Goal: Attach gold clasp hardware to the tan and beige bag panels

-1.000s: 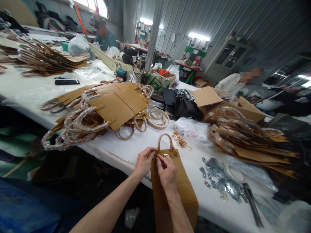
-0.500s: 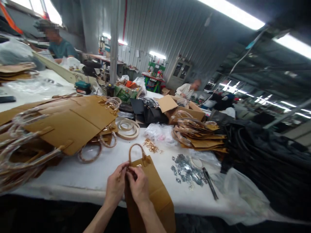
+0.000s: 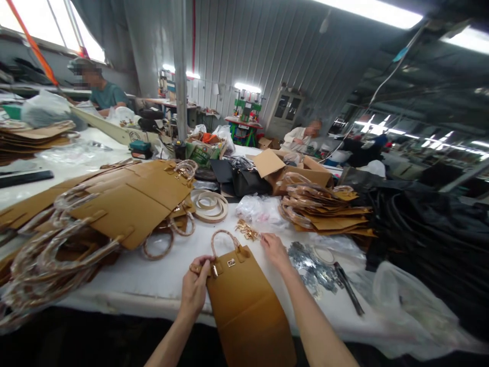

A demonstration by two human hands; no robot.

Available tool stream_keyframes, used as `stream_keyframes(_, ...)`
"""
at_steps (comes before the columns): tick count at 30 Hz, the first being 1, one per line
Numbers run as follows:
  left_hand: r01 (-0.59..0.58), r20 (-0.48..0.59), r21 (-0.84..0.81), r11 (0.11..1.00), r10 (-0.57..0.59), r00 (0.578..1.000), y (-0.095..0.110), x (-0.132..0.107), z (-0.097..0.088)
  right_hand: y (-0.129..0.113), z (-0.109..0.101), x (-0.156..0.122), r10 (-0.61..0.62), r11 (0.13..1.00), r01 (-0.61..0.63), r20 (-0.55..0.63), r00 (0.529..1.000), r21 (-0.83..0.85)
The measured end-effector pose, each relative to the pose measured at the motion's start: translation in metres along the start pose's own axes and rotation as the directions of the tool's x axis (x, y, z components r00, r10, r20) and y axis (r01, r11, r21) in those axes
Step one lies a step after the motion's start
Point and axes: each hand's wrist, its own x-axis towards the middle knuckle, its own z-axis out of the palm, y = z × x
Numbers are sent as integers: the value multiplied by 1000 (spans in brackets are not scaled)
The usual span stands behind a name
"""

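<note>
A tan flat bag panel [image 3: 248,306] lies on the white table [image 3: 126,290], its end running off the table's front edge towards me. A looped, wrapped handle [image 3: 223,239] rises from its top, and a small metal clasp [image 3: 231,262] shows on the panel. My left hand [image 3: 195,285] grips the panel's upper left corner and the handle's end tab. My right hand [image 3: 274,250] reaches out with its fingers just beside a small pile of gold metal fittings [image 3: 247,230], and I see nothing held in it.
Stacks of tan panels with plastic-wrapped handles [image 3: 114,204] [image 3: 324,209] flank me, with coiled strap rings [image 3: 209,206] and a plastic bag [image 3: 260,209] beyond. Grey metal pieces [image 3: 311,267] and a dark-handled tool [image 3: 347,288] lie to the right. Two co-workers [image 3: 101,92] [image 3: 301,135] sit farther off.
My hands have come apart. The right hand has moved from the handle top rightward to the gold fittings, and the clasp on the panel now shows. The view has tilted slightly.
</note>
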Motion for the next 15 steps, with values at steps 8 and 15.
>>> stream_keyframes(8,-12,-35,19,1000,13,999,5,-12,0,-3,-20,-37,39,991,-35,30,999,-127)
stream_keyframes(15,-397,-5,416,818,439,898,25,0,3,-44,-6,-96,207,934,-239,142,968,265)
